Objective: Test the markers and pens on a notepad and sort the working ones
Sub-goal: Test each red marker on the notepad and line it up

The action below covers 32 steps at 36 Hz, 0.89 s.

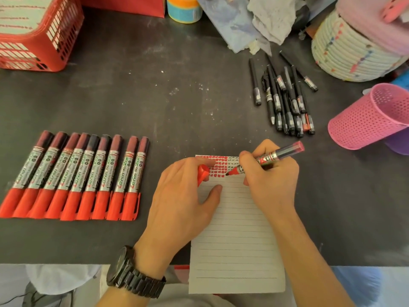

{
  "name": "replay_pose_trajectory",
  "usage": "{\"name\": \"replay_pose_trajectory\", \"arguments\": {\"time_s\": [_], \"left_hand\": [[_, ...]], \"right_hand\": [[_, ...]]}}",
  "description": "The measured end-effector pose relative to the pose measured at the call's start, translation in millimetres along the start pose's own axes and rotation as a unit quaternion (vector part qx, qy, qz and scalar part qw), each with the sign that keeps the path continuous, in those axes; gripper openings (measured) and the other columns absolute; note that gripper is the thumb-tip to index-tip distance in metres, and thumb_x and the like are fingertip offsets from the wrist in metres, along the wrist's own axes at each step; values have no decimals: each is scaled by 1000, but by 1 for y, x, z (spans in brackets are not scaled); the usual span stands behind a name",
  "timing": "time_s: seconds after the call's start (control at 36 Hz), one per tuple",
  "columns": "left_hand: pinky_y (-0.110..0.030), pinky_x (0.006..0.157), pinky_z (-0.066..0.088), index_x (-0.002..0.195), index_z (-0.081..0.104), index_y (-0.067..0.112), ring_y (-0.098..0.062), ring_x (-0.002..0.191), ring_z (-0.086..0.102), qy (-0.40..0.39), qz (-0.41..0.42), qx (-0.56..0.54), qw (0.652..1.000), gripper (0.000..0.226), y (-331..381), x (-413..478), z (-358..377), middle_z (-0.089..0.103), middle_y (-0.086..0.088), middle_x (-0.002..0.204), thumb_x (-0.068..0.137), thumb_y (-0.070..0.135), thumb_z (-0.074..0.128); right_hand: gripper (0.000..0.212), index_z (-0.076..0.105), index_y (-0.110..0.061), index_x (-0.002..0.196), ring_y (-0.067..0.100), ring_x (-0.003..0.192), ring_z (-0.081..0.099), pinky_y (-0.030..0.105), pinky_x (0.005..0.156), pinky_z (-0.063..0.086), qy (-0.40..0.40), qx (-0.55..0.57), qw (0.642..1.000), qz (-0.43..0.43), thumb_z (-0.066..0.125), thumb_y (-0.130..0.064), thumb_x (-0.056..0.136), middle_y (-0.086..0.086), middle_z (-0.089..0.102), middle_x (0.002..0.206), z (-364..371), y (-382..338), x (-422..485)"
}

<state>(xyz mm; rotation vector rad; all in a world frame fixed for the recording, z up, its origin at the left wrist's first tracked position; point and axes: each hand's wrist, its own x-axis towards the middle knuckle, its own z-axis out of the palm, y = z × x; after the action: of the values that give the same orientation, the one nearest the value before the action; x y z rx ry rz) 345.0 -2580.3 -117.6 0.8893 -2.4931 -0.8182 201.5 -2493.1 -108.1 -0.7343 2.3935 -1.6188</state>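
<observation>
The right hand (273, 176) pinches an uncapped red permanent marker (269, 158) between thumb and curled fingers, barrel slanting up to the right, its dark tip touching the lined notepad (236, 240) at the right end of the lowest row of red test marks (218, 168); those marks fill the top left of the page, with small dark scribbles just to their right; the left hand (183, 196) rests on the notepad's left edge, thumb and forefinger pinching the marker's red cap (203, 173), the other fingers curled loosely beneath; a black wristwatch (124, 270) sits on that wrist; the notepad lies upright on the near edge of the dark table (155, 96), its bottom hanging over the edge; to the left, well apart from the pad, nine capped red markers (73, 176) lie side by side in a touching row, caps toward the person; at the upper right a loose heap of black pens (285, 96) lies on the table; just right of it a pink perforated pen cup (365, 120) is tipped on its side, mouth facing up and right, resting against a purple cup (398, 144); a coiled rope basket (349, 49) stands behind them, and a red plastic basket (37, 38) holding printed sheets sits at the far left.
</observation>
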Motion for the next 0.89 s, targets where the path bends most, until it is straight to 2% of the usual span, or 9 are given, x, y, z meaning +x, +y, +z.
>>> {"name": "replay_pose_trajectory", "arguments": {"time_s": [0.47,0.64,0.89], "left_hand": [[-8,85,25,117,47,40,12,101,31,0,0,5,1000,40,0,0,0,44,29,103,82,51,65],[-7,83,26,116,47,40,11,101,33,5,2,6,1000,41,-1,0,0,43,30,99,82,50,66],[-7,81,26,116,48,39,10,99,33,7,1,12,1000,41,-2,1,1,43,30,98,81,50,66]], "right_hand": [[27,51,-10,62,33,50,54,48,52,47,-8,-28,999,-17,62,-25,80,10,55,49,0,-1,0],[28,49,-13,61,34,51,54,48,53,47,-7,-20,1000,-7,60,-33,78,12,55,50,0,-2,-1],[26,50,-14,63,34,51,55,48,51,47,-11,-21,1000,-8,61,-30,80,11,56,50,0,-2,0]]}}
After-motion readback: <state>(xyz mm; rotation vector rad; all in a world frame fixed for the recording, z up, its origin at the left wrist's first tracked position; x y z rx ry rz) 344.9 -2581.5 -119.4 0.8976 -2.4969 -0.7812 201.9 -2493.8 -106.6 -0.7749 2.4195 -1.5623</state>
